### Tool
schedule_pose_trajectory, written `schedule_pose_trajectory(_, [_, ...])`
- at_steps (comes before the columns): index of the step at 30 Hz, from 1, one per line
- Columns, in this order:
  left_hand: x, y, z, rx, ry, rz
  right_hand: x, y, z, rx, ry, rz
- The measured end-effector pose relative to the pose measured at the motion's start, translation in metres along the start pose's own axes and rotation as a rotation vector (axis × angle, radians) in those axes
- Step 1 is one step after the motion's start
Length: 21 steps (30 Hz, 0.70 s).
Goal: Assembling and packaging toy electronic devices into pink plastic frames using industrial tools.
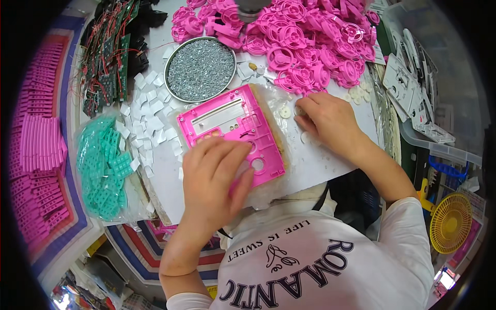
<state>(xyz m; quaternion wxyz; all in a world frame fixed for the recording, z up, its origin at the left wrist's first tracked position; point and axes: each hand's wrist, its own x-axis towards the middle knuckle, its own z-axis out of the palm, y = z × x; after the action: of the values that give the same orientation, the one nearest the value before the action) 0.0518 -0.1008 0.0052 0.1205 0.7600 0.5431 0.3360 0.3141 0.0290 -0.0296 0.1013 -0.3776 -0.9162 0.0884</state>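
A pink plastic casing (263,132) with a metallic strip lies on the plastic-wrapped block in front of me. My left hand (209,178) hovers over its near left part, fingers bent, thumb apart from them; I see nothing held. The palm hides part of the casing. To the right of the casing, my right hand (328,121) has thumb and index finger closing at a small pale disc, mostly covered by the fingertips. Another white round disc (284,111) lies just left of those fingertips.
A round metal tray (169,77) of small screws stands beyond the casing, beside scattered white square pieces (155,123). Pink ring-shaped parts (310,39) are heaped at the back. Bagged green keypads (106,170) and circuit boards (111,67) lie left; a yellow fan (451,223) is at right.
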Motion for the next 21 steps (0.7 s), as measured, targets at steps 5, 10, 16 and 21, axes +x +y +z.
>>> schedule_pose_trajectory(5, [-0.014, 0.035, -0.002, -0.76, -0.169, -0.631, 0.002, -0.035, -0.021, 0.409, -0.037, -0.046])
schedule_pose_trajectory(10, [-0.018, 0.032, 0.007, -1.011, -0.207, -0.791, -0.008, -0.076, -0.019, 0.629, 0.196, -0.359])
schedule_pose_trajectory(16, [-0.034, 0.035, 0.001, -0.965, -0.173, -0.735, -0.013, -0.092, -0.032, 0.769, 0.018, -0.236])
schedule_pose_trajectory(21, [-0.04, 0.033, 0.005, -0.802, -0.145, -0.607, -0.008, -0.093, -0.021, 0.611, 0.049, -0.268])
